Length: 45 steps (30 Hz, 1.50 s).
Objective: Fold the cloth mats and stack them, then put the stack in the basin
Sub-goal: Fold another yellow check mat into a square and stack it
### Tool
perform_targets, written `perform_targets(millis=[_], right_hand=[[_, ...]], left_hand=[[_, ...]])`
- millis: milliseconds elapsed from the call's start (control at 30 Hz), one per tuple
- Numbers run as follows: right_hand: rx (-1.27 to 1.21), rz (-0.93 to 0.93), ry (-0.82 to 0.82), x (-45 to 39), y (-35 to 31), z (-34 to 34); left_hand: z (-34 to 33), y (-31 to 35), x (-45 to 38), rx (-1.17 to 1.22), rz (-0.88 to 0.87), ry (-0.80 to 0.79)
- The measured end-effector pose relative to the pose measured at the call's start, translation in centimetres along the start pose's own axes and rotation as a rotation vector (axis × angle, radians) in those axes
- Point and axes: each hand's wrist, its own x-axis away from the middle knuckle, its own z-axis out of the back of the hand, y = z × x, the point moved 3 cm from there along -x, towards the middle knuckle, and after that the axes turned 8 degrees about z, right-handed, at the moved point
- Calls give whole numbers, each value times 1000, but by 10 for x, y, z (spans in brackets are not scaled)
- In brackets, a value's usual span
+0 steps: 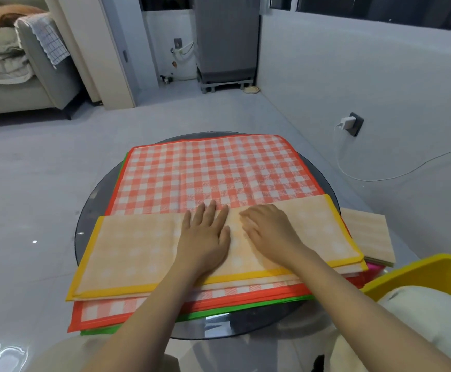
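A yellow-edged checked mat (127, 251), folded into a long strip, lies across the near side of a round glass table (90, 210). My left hand (205, 237) presses flat on its middle with straight fingers. Just to the right, my right hand (267, 229) rests on the same mat with fingers slightly bent. Beneath it an orange checked mat (213, 170) lies spread out flat, with a green mat edge (103, 330) showing below. A stack of folded mats (366, 234) sits at the table's right. The yellow basin (417, 272) stands at the lower right.
A white cushion-like thing (428, 318) lies in the basin. A charger (349, 123) is plugged into the right wall, and its cable trails across. A sofa (31, 76) stands at the far left and a grey appliance (227, 41) at the back.
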Motion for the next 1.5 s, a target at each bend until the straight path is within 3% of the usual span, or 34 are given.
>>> perform_targets(millis=[200,600,933,1133,1300,1500], right_hand=[[127,-67,-167,-31,1,-35],[171,-341,-150,8,99,4],[116,-338,-87,7,78,8],[-112,-106,-89,-27,-13,-17],[81,-44,-158,-25,-20,-39],[115,-54,-212,-25,-22,-37]], left_hand=[[-4,-2,-2,30,10,22],[-6,-3,-2,3,0,25],[-5,-1,-2,23,5,25],[-3,-2,-3,29,11,-5],[0,-8,-3,17,-28,-15],[10,-58,5,3,37,-7]])
